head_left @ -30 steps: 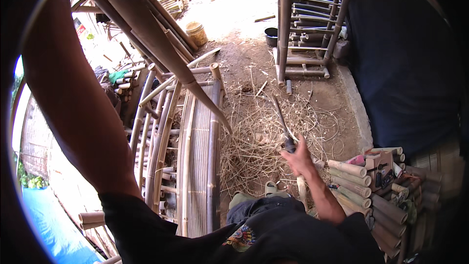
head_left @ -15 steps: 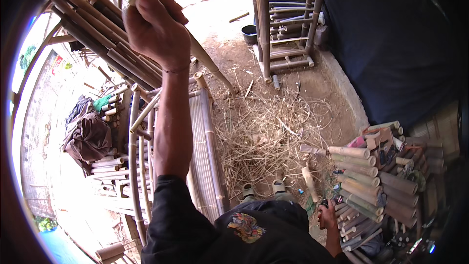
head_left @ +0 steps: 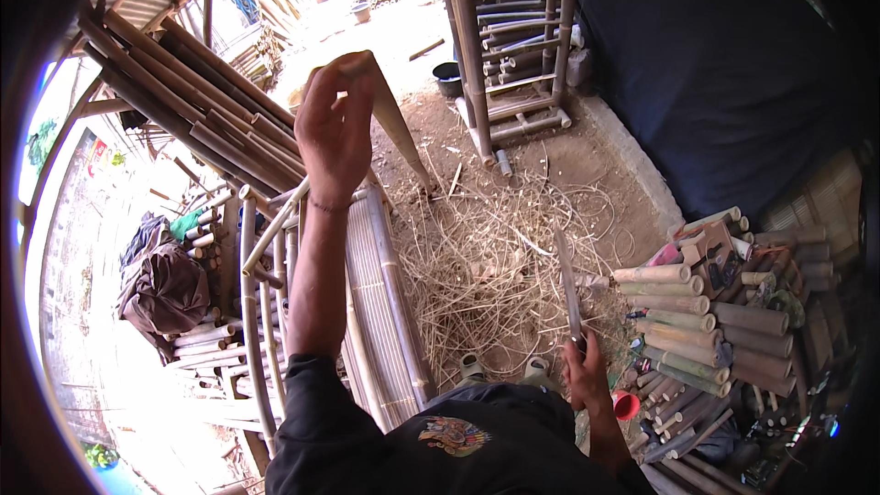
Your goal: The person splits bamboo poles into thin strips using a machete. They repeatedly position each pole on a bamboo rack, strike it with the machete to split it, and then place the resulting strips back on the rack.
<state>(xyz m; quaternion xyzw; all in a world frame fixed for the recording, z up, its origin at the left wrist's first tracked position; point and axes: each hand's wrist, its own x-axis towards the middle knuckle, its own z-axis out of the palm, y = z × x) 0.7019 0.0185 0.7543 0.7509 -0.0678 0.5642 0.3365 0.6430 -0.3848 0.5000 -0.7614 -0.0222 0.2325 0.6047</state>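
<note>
My left hand (head_left: 332,142) is raised in front of me, its fingers curled at the upper end of a bamboo pole (head_left: 400,136). The pole slants down and away to the right, its lower end by the littered ground. Part of the grip is hidden behind the hand. Low on the right, my right hand (head_left: 588,376) is wrapped round the dark handle of a long knife (head_left: 568,282). The blade points forward over the shavings, apart from the pole.
Bamboo shavings (head_left: 495,266) litter the ground ahead of my feet. A slatted bamboo bench (head_left: 376,257) stands left. Cut bamboo tubes (head_left: 674,307) are piled right, near a red cup (head_left: 625,405). Beyond stand a bamboo rack (head_left: 472,64) and a black bucket (head_left: 447,79).
My left hand has come lower and to the right. My right hand has moved left and slightly up, and the knife blade now shows plainly. The view has shifted a little.
</note>
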